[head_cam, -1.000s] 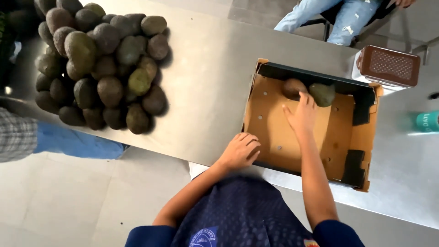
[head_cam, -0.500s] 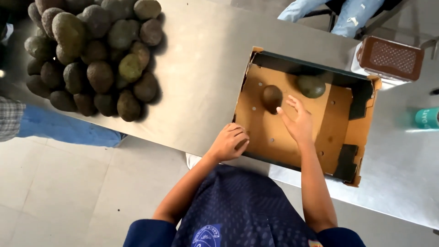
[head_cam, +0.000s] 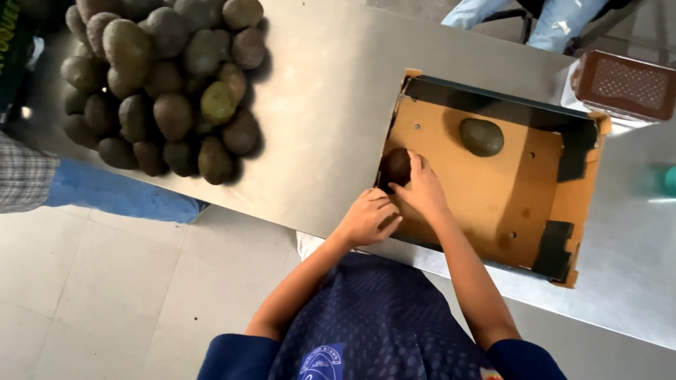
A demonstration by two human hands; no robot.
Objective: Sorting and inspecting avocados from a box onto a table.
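Observation:
An open cardboard box lies on a steel table. My right hand is inside the box at its near left corner, fingers on a dark brown avocado. My left hand rests curled on the box's near left edge, holding nothing that I can see. A second, greener avocado lies loose near the box's far side. A large heap of avocados is piled at the table's left end.
A brown perforated crate stands beyond the box at the right. Another person's jeans-clad legs show at the top, and a sleeve and blue-clad leg at the left. A tiled floor lies below.
My right hand has slid one avocado from the box's far side down to its near left corner. My left hand stayed on the box edge. The view shifted slightly.

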